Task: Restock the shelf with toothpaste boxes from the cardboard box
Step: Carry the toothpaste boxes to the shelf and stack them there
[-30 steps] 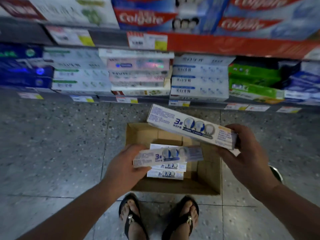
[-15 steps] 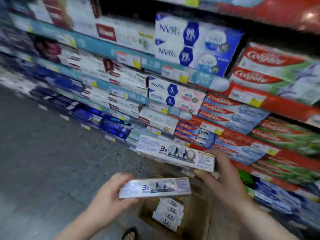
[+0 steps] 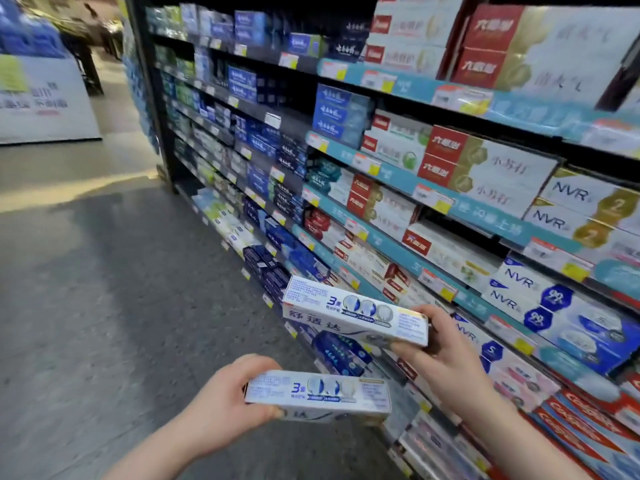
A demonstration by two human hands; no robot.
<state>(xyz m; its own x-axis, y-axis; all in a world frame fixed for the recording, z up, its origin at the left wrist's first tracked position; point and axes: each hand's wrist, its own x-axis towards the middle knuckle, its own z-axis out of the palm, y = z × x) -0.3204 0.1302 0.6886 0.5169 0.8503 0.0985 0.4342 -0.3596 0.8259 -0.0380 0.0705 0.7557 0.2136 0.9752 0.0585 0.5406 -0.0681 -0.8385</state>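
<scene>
I hold two white toothpaste boxes with a blue "3" print in front of the store shelf. My left hand (image 3: 225,403) grips the left end of the lower toothpaste box (image 3: 317,393), low in the view. My right hand (image 3: 440,355) grips the right end of the upper toothpaste box (image 3: 353,311), held level just in front of the lower shelf rows. The cardboard box is out of view.
A long shelf unit (image 3: 381,209) packed with toothpaste boxes runs from the right side away to the upper left, with price tags on each rail. Grey aisle floor (image 3: 86,289) spreads to the left. A white display stand (image 3: 41,98) sits far left.
My view has swung up from the cardboard box on the floor and along the shelf. Both hands have risen with their boxes, and the carton has dropped out of sight.
</scene>
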